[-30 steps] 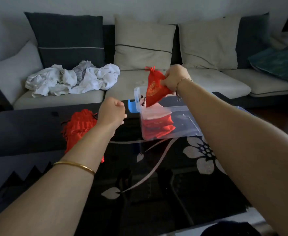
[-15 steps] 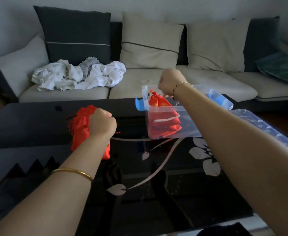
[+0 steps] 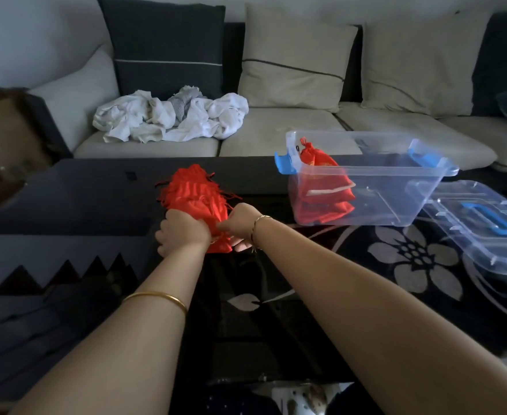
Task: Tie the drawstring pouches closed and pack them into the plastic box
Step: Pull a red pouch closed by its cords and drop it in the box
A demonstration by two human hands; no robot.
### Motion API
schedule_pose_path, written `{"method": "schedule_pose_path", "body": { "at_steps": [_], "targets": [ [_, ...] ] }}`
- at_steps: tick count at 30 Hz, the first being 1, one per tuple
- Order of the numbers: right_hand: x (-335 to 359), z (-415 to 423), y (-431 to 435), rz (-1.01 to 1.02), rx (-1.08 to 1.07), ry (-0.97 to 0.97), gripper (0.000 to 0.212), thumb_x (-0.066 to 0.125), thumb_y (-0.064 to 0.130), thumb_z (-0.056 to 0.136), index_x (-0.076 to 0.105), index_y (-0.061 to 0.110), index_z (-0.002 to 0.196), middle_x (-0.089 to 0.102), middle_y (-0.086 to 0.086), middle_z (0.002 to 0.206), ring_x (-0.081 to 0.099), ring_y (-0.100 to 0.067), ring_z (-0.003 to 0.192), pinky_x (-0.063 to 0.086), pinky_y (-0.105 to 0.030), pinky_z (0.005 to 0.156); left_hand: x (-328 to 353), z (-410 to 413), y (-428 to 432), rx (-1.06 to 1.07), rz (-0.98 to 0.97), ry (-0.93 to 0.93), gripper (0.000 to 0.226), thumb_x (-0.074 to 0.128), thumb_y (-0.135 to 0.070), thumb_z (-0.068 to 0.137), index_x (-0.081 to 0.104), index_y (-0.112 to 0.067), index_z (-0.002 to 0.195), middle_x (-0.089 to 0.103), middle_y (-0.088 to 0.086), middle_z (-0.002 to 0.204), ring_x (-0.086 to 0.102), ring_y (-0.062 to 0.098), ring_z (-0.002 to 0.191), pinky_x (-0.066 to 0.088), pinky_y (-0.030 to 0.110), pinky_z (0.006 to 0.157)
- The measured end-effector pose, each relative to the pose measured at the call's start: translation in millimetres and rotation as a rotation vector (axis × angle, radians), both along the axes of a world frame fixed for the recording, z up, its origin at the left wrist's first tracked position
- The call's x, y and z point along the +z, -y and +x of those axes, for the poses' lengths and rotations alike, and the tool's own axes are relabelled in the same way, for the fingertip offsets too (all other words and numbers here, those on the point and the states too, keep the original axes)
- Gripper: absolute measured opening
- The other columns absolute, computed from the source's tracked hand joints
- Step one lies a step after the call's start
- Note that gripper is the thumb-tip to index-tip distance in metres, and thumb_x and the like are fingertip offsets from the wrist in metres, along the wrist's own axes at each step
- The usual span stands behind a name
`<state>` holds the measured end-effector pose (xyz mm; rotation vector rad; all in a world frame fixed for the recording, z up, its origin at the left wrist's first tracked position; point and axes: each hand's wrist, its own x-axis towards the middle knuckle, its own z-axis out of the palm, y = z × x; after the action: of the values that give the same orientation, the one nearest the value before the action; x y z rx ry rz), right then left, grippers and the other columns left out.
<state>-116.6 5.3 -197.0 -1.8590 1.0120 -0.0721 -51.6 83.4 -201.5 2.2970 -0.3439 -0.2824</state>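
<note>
Red pouch [image 3: 220, 245] at near end of the pouch pile [image 3: 196, 191] on dark table [image 3: 81, 187], left hand [image 3: 183, 232] curled round it, right hand [image 3: 240, 224] pinching its right edge; plastic box [image 3: 396, 202] holding packed pouches [image 3: 324, 190] well right, lid [image 3: 485, 232] beside.

Two hands [image 3: 183, 232] [image 3: 237, 224], one plastic box [image 3: 396, 202], one lid [image 3: 482, 235], one heap of pouches [image 3: 195, 193].

A pale sofa [image 3: 276, 130] stands against the grey wall [image 3: 36, 31] beyond the dark table's [image 3: 81, 187] far edge, bearing cushions [image 3: 294, 55] and crumpled laundry [image 3: 168, 118]; light is dim.
</note>
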Motion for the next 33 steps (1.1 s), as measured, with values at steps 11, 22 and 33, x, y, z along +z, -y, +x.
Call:
{"method": "schedule_pose_path", "body": {
  "at_steps": [11,22,33],
  "targets": [
    [-8.7,-15.1,8.6,0.293,-0.204,0.207,0.022,0.053,-0.001,0.087,0.048,0.009,0.068,0.050,-0.008,0.058,0.052,-0.014,0.046,0.041,-0.021,0.044,8.6,-8.6,-2.4,-0.190,-0.321,-0.221,0.027,0.054,-0.003,0.091,0.058,-0.007,0.117,0.057,0.011,0.113,0.058,0.029,0.099,0.053,0.035,0.079],
    [31.1,-120.2,12.5,0.007,-0.240,0.327,0.041,0.049,-0.006,0.087,0.048,0.013,0.123,0.056,-0.007,0.078,0.058,-0.015,0.061,0.050,-0.025,0.051,19.4,-57.4,18.1,-0.590,-0.415,-0.441,0.028,0.046,0.010,0.088,0.056,-0.016,0.084,0.058,0.005,0.084,0.058,0.015,0.078,0.051,0.024,0.062],
    [17.1,-161.3,19.6,-0.127,-0.235,0.265,0.034,0.055,-0.003,0.086,0.050,0.007,0.118,0.064,-0.020,0.094,0.064,-0.023,0.067,0.054,-0.030,0.058,23.6,-91.5,28.9,-0.672,-0.328,-0.484,0.006,0.066,-0.022,0.087,0.067,-0.020,0.081,0.067,-0.001,0.091,0.061,0.014,0.091,0.047,0.026,0.064]
  ]
}}
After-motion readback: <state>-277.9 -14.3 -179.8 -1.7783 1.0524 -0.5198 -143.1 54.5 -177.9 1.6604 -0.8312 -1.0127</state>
